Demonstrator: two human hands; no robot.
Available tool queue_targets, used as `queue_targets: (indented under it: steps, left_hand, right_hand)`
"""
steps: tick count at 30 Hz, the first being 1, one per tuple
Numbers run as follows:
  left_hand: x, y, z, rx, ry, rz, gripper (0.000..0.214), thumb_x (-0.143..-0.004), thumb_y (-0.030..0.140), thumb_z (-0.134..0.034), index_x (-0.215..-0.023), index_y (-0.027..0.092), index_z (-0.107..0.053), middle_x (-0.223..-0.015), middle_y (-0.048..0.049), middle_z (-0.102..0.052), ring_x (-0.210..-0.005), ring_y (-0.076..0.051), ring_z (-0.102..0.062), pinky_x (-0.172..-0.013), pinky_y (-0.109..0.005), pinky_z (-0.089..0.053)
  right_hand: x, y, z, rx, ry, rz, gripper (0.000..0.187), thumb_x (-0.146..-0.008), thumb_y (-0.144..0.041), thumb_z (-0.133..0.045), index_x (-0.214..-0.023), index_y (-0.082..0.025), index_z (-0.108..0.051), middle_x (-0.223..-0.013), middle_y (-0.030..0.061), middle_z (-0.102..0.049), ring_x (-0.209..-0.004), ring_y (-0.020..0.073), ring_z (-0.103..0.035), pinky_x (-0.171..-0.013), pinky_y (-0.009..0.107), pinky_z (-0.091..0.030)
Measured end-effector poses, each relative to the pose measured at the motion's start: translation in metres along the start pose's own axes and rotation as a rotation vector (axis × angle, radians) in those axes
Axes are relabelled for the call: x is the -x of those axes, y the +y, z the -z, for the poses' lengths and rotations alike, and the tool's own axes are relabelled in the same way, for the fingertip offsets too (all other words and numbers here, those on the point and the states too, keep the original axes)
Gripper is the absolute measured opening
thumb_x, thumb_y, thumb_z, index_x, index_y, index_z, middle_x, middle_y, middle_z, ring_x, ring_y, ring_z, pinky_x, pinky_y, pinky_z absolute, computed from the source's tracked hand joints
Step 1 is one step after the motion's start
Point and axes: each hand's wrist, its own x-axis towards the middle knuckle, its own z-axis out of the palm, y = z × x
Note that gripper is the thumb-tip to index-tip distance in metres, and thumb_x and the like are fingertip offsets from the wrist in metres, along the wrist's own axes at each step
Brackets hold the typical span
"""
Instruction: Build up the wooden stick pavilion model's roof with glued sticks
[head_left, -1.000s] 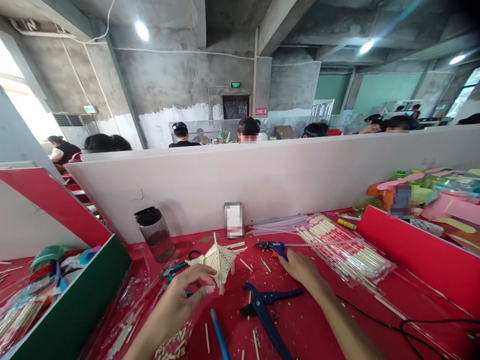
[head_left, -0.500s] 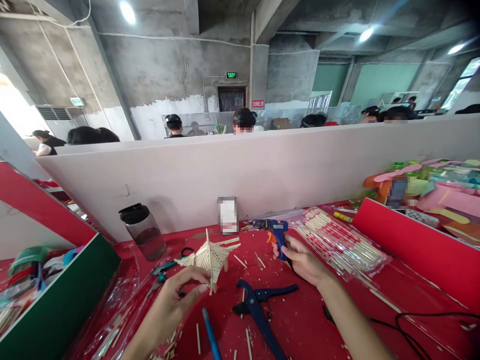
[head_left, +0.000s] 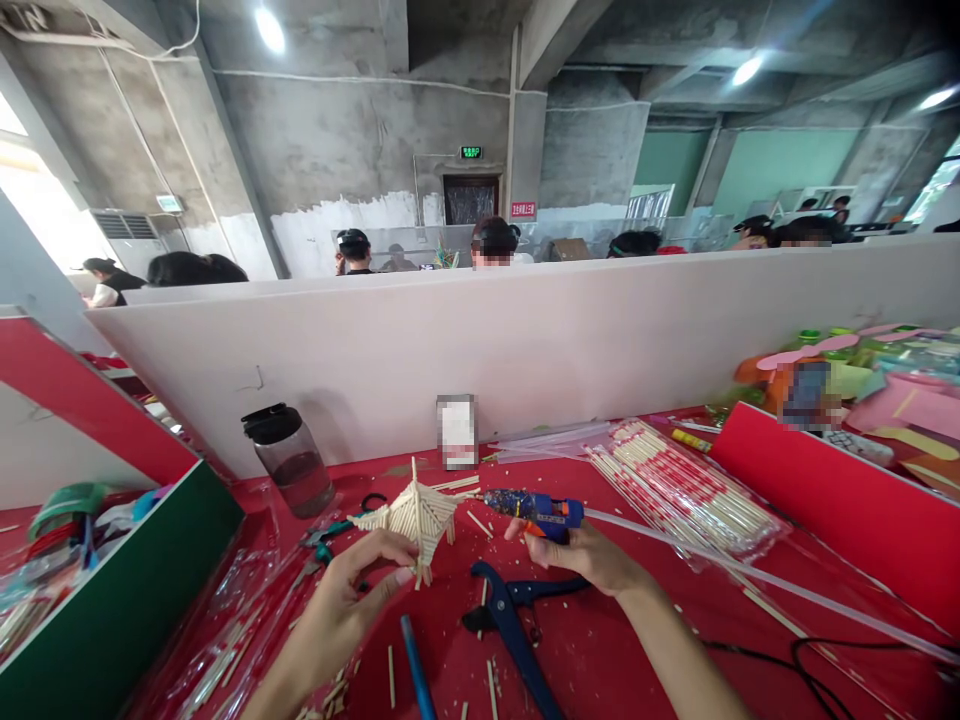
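My left hand (head_left: 375, 575) pinches the lower front corner of a small stick-built model roof (head_left: 420, 510), pale wooden sticks laid side by side with a spike on top. My right hand (head_left: 581, 555) is wrapped round a blue hot glue gun (head_left: 551, 515) with an orange trigger. Its nozzle points left, close to the right tip of the model; whether they touch I cannot tell. A long clear glue stick (head_left: 720, 560) runs out of the gun's back to the right. Below, a dark blue pipe cutter (head_left: 514, 620) lies with its handles apart.
Bundled sticks in plastic (head_left: 690, 490) lie at right, beside a red partition (head_left: 825, 510). A dark bottle (head_left: 289, 460) stands back left, near teal-handled pliers (head_left: 326, 540). A blue pen-like rod (head_left: 418, 665) and stick offcuts lie in front. A black cable (head_left: 795, 660) curls at right. People sit beyond the white board (head_left: 525, 340).
My right hand has brought the glue gun left, turning it from upright to nearly level, its nozzle now by the model. The glue stick behind it has come into view. My left hand stays put.
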Motion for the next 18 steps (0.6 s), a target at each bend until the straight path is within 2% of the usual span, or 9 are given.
queue_targets:
  steps: [2, 4, 7, 9, 10, 14, 18]
  left_hand:
    - [0.001, 0.001, 0.002, 0.007, -0.001, 0.005, 0.018, -0.098, 0.035, -0.058, -0.093, 0.021, -0.069, -0.105, -0.0081, -0.073, -0.102, -0.024, -0.066, -0.092, -0.031, -0.049]
    - [0.002, 0.002, 0.003, 0.017, -0.003, -0.003, 0.017, -0.098, 0.034, -0.059, -0.093, 0.021, -0.069, -0.105, -0.0073, -0.073, -0.102, -0.023, -0.066, -0.092, -0.03, -0.049]
    - [0.003, 0.002, 0.004, 0.015, 0.0, -0.014, 0.017, -0.098, 0.034, -0.059, -0.092, 0.022, -0.069, -0.105, -0.0061, -0.073, -0.102, -0.022, -0.066, -0.092, -0.029, -0.049]
    - [0.003, 0.002, 0.004, 0.006, 0.006, -0.016, 0.018, -0.098, 0.034, -0.059, -0.091, 0.022, -0.069, -0.105, -0.0056, -0.073, -0.102, -0.022, -0.066, -0.093, -0.029, -0.048]
    - [0.002, 0.001, 0.003, 0.003, 0.006, -0.015, 0.018, -0.098, 0.034, -0.058, -0.091, 0.022, -0.07, -0.105, -0.0053, -0.073, -0.102, -0.021, -0.066, -0.093, -0.028, -0.048]
    - [0.002, -0.001, 0.004, -0.008, 0.001, -0.014, 0.017, -0.098, 0.033, -0.058, -0.091, 0.022, -0.07, -0.103, -0.0049, -0.073, -0.1, -0.021, -0.067, -0.091, -0.028, -0.048]
    - [0.002, -0.001, 0.005, -0.036, -0.006, -0.018, 0.019, -0.099, 0.034, -0.057, -0.091, 0.021, -0.069, -0.103, -0.0062, -0.073, -0.101, -0.022, -0.066, -0.092, -0.03, -0.048]
  right_hand:
    - [0.001, -0.004, -0.008, 0.001, 0.021, 0.034, 0.056, -0.089, -0.071, -0.057, -0.1, -0.017, -0.072, -0.065, -0.0023, -0.049, -0.06, 0.0139, -0.046, -0.062, 0.029, -0.042]
    - [0.004, -0.007, -0.017, 0.071, 0.059, 0.029, 0.061, -0.089, -0.075, -0.051, -0.101, -0.018, -0.071, -0.063, -0.0025, -0.047, -0.059, 0.015, -0.046, -0.062, 0.03, -0.043]
    - [0.012, -0.008, -0.028, 0.242, 0.102, 0.028, 0.054, -0.09, -0.071, -0.053, -0.105, -0.023, -0.072, -0.082, 0.0036, -0.064, -0.076, 0.0213, -0.059, -0.075, 0.034, -0.048]
    - [0.017, -0.007, -0.035, 0.318, 0.144, 0.068, 0.048, -0.091, -0.068, -0.054, -0.1, -0.024, -0.071, -0.098, 0.0064, -0.068, -0.093, 0.0255, -0.063, -0.085, 0.037, -0.049]
    - [0.019, -0.006, -0.039, 0.354, 0.167, 0.096, 0.045, -0.092, -0.066, -0.053, -0.095, -0.024, -0.07, -0.099, 0.0066, -0.068, -0.095, 0.026, -0.063, -0.087, 0.037, -0.048]
    - [0.019, -0.002, -0.052, 0.5, 0.214, 0.251, 0.045, -0.096, -0.06, -0.048, -0.073, -0.023, -0.053, -0.077, 0.0009, -0.056, -0.074, 0.0197, -0.057, -0.072, 0.031, -0.046]
    - [0.014, -0.001, -0.065, 0.583, 0.231, 0.336, 0.045, -0.099, -0.055, -0.046, -0.068, -0.023, -0.042, -0.071, -0.0021, -0.048, -0.067, 0.0162, -0.052, -0.064, 0.027, -0.04]
